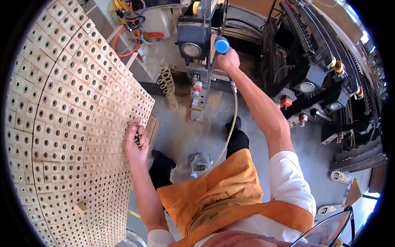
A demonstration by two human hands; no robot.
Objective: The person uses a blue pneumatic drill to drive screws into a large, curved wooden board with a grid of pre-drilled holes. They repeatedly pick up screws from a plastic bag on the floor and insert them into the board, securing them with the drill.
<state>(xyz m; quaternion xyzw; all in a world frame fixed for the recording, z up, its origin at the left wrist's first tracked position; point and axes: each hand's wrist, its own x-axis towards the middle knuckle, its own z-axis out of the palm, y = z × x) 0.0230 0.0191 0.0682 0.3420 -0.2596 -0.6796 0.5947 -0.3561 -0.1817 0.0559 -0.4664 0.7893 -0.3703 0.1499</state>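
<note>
On the left spreads a wide array of pale wooden blocks (pixel 61 111), packed in rows. Many of their holes have dark metal rings; those in the middle columns look plain. At the right edge of the array is my left hand (pixel 137 142), its fingers curled round small brassy metal inserts (pixel 138 138). My right arm reaches far forward, and my right hand (pixel 228 61) is closed on an air tool with a round blue end (pixel 221 44). Its grip is mostly hidden by the hand. A yellowish air hose (pixel 230 136) hangs from a metal fitting below that hand.
A dark machine post with a gauge (pixel 191 49) stands ahead, beside a coiled clear hose (pixel 166 82). More black machinery (pixel 306 86) fills the right. A plastic bag of small brassy pieces (pixel 199 164) lies on the floor between my feet. One loose block (pixel 81 208) sits atop the array.
</note>
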